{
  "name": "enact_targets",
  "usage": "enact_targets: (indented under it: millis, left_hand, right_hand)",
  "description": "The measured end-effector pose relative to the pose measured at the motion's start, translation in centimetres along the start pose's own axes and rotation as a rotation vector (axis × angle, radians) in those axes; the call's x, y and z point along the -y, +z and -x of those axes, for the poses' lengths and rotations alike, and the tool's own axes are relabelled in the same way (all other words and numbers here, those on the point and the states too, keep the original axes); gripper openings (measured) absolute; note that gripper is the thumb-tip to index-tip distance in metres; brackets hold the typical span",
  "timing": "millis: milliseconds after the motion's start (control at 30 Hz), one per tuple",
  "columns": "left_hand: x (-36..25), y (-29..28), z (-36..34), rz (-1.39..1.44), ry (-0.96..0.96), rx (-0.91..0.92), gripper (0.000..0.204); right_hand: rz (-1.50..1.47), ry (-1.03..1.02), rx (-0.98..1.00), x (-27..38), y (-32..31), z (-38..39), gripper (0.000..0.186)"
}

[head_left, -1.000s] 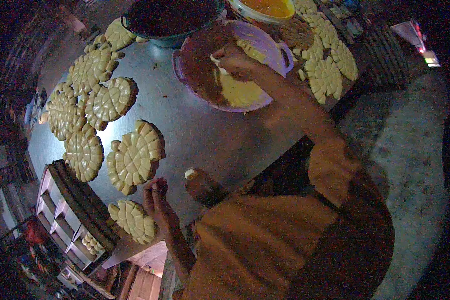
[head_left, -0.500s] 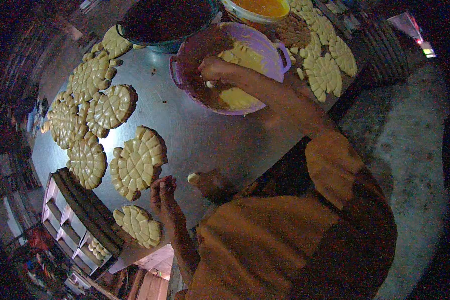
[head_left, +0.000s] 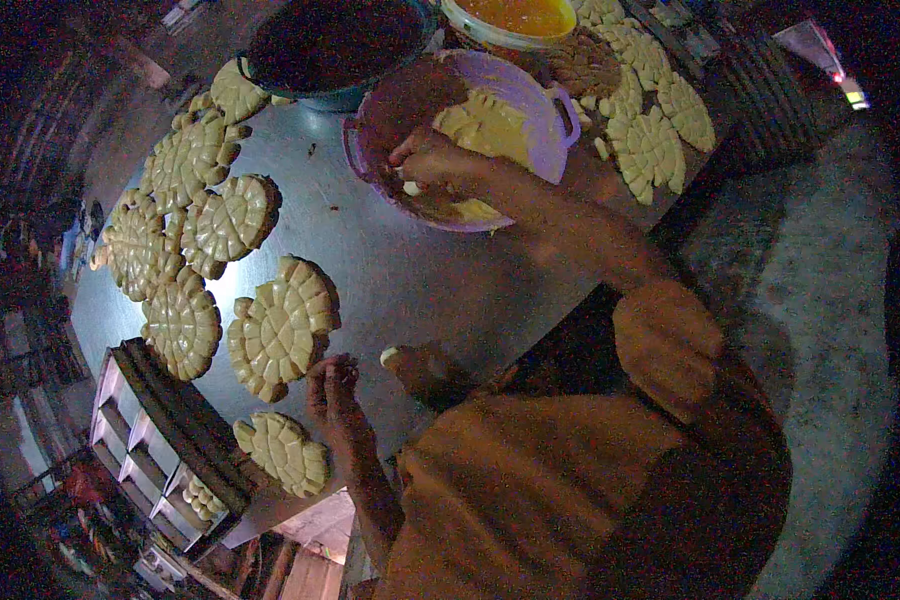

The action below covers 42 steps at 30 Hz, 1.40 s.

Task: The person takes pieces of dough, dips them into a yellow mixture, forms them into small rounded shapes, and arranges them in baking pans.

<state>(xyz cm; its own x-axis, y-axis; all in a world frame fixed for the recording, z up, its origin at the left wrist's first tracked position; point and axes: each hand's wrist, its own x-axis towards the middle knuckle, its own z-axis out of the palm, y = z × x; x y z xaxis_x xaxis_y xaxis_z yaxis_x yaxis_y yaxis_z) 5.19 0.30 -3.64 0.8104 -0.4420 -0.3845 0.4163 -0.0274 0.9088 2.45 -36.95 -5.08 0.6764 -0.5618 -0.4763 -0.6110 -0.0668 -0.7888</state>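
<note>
My right hand (head_left: 432, 165) is inside a purple basin (head_left: 560, 155) with yellow creamy paste (head_left: 485, 125) in it. Its fingers are closed, and a small pale lump shows beneath them, too blurred to name. Lower down, over the metal table (head_left: 370, 270), my left hand (head_left: 332, 388) has its fingers curled together; what they hold, if anything, is hidden. Just left of that hand lies a glossy segmented turtle-shaped dough (head_left: 282, 328). A smaller segmented dough (head_left: 282, 455) lies below it. To the hand's right is a dark brown shape with a pale tip (head_left: 390, 355).
Several segmented doughs (head_left: 185, 160) line the table's left side, and more (head_left: 648, 155) lie at the far right. Behind the basin stand a dark tub (head_left: 335, 50) and a white bucket (head_left: 515, 38) of orange stuff. A compartmented tray (head_left: 145, 450) sits at the lower left.
My right hand has shifted slightly lower and left within the basin. My left hand stays in nearly the same place beside the turtle-shaped dough. The whole view has moved a little.
</note>
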Motion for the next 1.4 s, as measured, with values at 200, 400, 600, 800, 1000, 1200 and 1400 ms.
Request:
enact_targets:
  millis: [200,400,600,800,1000,1200,1400]
  left_hand:
    - [-0.2,-0.4,0.7,-0.023,0.029,0.023,0.017]
    - [0.1,-0.4,1.4,-0.033,0.043,0.038,0.018]
    - [-0.1,0.3,2.4,-0.001,-0.027,0.108,0.020]
    - [-2.4,5.8,3.0,0.447,-0.413,0.467,0.035]
    - [-2.6,7.2,3.8,0.638,-0.320,0.462,0.036]
    - [-1.3,4.9,5.0,0.717,-0.387,0.345,0.036]
    - [-3.0,4.3,4.5,0.720,-0.459,0.193,0.029]
  right_hand:
    - [0.245,-0.174,-0.090,0.9,0.6,1.9,0.026]
    - [0.085,-0.289,0.014,0.1,-0.2,2.8,0.021]
    - [-0.812,-0.105,0.286,0.3,-2.0,5.5,0.034]
    - [-0.920,-0.317,0.399,0.9,1.4,14.3,0.062]
    - [-1.021,-0.285,0.384,-0.5,7.6,19.3,0.061]
    - [-1.046,-0.210,0.434,-1.6,10.1,20.5,0.057]
    - [-1.086,-0.283,0.267,-8.9,11.9,18.4,0.045]
